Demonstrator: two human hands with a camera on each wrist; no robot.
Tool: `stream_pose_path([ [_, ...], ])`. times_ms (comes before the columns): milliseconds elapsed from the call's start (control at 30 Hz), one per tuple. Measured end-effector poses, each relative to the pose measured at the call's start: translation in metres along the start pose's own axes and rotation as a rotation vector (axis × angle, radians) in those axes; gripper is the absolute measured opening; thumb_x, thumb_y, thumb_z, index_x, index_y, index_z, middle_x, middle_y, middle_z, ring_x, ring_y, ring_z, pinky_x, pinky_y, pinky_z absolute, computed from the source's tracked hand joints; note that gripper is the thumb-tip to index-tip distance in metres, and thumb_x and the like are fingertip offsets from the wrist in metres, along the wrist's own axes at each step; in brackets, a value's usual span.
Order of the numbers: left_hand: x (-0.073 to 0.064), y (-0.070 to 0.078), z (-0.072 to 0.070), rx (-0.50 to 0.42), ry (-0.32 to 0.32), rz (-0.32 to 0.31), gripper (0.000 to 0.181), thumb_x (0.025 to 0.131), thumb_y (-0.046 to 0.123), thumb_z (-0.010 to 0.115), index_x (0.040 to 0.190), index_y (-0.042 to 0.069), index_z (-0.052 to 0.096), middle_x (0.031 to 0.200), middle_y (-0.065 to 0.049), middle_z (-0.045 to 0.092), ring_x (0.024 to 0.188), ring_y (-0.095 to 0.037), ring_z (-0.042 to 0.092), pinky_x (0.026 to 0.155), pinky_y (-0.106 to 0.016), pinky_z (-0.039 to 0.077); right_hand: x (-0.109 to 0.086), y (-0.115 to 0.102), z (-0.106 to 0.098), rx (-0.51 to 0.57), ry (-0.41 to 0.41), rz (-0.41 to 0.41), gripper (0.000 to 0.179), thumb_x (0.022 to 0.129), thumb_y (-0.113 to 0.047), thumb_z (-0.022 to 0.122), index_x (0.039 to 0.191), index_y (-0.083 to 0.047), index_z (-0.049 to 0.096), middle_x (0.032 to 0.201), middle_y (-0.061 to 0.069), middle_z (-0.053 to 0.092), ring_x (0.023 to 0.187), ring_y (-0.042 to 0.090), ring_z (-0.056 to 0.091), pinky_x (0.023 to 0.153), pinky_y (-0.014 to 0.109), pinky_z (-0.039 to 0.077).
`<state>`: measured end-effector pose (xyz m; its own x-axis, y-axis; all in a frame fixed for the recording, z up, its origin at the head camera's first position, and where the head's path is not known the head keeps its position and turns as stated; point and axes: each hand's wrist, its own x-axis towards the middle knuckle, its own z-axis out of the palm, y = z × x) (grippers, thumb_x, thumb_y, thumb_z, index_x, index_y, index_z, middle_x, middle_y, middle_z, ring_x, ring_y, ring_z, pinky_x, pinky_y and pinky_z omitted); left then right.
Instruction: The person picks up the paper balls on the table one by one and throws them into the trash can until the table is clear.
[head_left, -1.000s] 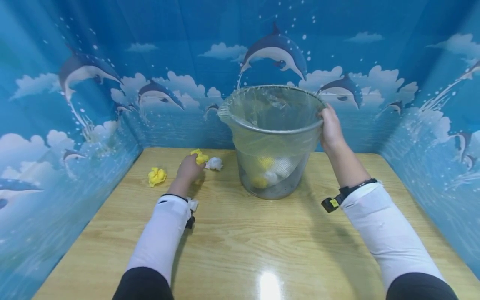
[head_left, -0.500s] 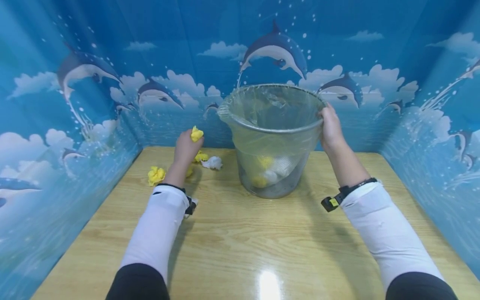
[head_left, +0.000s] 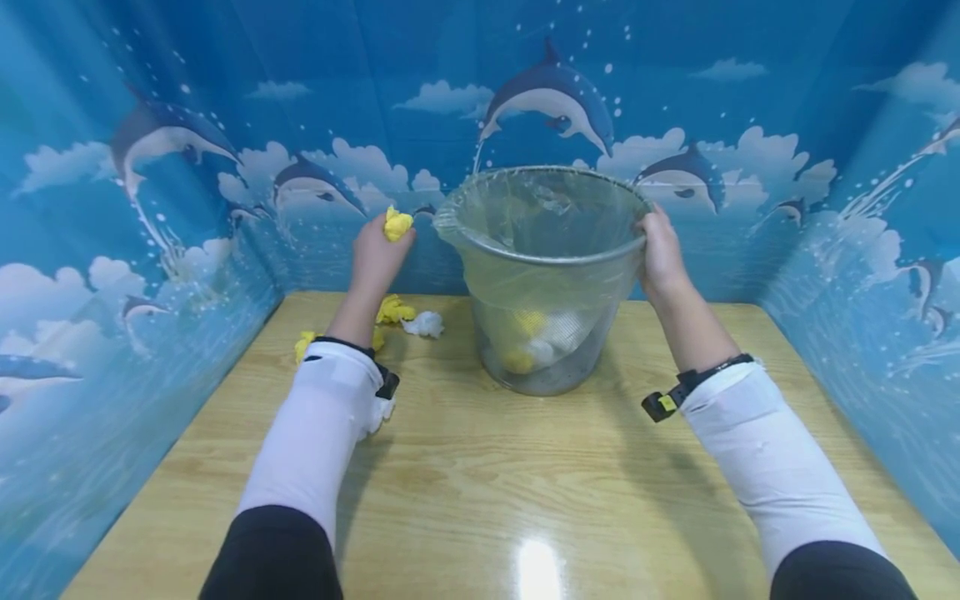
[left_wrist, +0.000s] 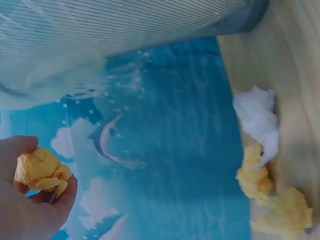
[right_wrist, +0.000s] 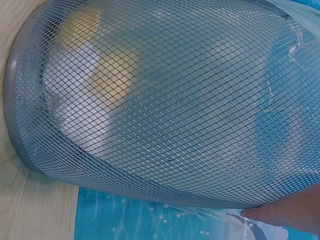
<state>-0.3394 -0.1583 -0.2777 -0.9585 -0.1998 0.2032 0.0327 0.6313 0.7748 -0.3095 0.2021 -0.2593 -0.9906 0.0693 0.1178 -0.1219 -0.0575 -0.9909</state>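
A crumpled yellow paper ball is pinched in my left hand, raised above the table to the left of the wire mesh trash bin. The left wrist view has the thumb and fingers around this ball. My right hand grips the bin's rim on its right side. The bin stands upright, lined with a clear plastic bag folded over the rim. Through the mesh in the right wrist view, yellow paper balls and white paper balls lie near the bottom.
Behind my left forearm, a yellow paper ball and a white one lie on the wooden table. Other yellow and white balls are partly hidden by that arm. A blue dolphin-print curtain encloses the back and sides.
My left hand has picked a yellow paper ball from the table and lifted it to about the height of the bin's rim. The right hand and bin have stayed put.
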Motion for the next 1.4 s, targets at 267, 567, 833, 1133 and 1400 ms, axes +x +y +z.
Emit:
stream_pose_path([
  [267, 0.002, 0.033, 0.001, -0.029, 0.029, 0.066, 0.053, 0.096, 0.035, 0.056, 0.141, 0.008, 0.046, 0.127, -0.016, 0.054, 0.108, -0.028, 0.055, 0.086, -0.041, 0.051, 0.0, 0.001, 0.001, 0.011, -0.016, -0.009, 0.069, 0.093, -0.019, 0.025, 0.157, -0.013, -0.001, 0.163, -0.002, -0.003, 0.144, 0.021, 0.013, 0.113, 0.032, 0.018],
  [567, -0.002, 0.065, 0.005, -0.021, 0.008, 0.096, 0.056, 0.097, 0.036, 0.055, 0.145, 0.011, 0.042, 0.132, -0.012, 0.051, 0.112, -0.025, 0.053, 0.09, -0.038, 0.049, 0.001, 0.002, 0.002, 0.016, -0.01, -0.017, 0.068, 0.093, -0.018, 0.025, 0.157, -0.012, 0.003, 0.163, -0.001, 0.001, 0.142, 0.023, 0.017, 0.114, 0.033, 0.019],
  [833, -0.008, 0.092, 0.017, 0.042, -0.016, 0.199, 0.057, 0.096, 0.036, 0.057, 0.146, 0.012, 0.042, 0.137, -0.009, 0.05, 0.117, -0.023, 0.053, 0.095, -0.036, 0.048, 0.001, 0.002, 0.003, 0.021, -0.012, -0.031, 0.068, 0.093, -0.018, 0.025, 0.157, -0.012, 0.003, 0.163, -0.001, 0.001, 0.141, 0.023, 0.018, 0.112, 0.033, 0.02],
  [1133, -0.023, 0.119, 0.032, 0.164, -0.077, 0.337, 0.054, 0.097, 0.034, 0.057, 0.145, 0.013, 0.044, 0.142, -0.007, 0.047, 0.122, -0.021, 0.051, 0.098, -0.033, 0.046, 0.001, 0.002, 0.002, 0.022, 0.004, -0.002, 0.07, 0.093, -0.019, 0.026, 0.157, -0.014, -0.002, 0.164, -0.003, -0.006, 0.149, 0.017, 0.003, 0.115, 0.032, 0.015],
  [1400, -0.03, 0.133, 0.04, 0.267, -0.161, 0.375, 0.06, 0.097, 0.036, 0.056, 0.15, 0.017, 0.036, 0.147, -0.004, 0.043, 0.128, -0.019, 0.047, 0.103, -0.032, 0.044, 0.0, 0.002, 0.002, 0.041, 0.001, -0.007, 0.069, 0.093, -0.018, 0.026, 0.157, -0.015, 0.0, 0.164, -0.003, -0.003, 0.148, 0.018, 0.008, 0.113, 0.031, 0.018],
])
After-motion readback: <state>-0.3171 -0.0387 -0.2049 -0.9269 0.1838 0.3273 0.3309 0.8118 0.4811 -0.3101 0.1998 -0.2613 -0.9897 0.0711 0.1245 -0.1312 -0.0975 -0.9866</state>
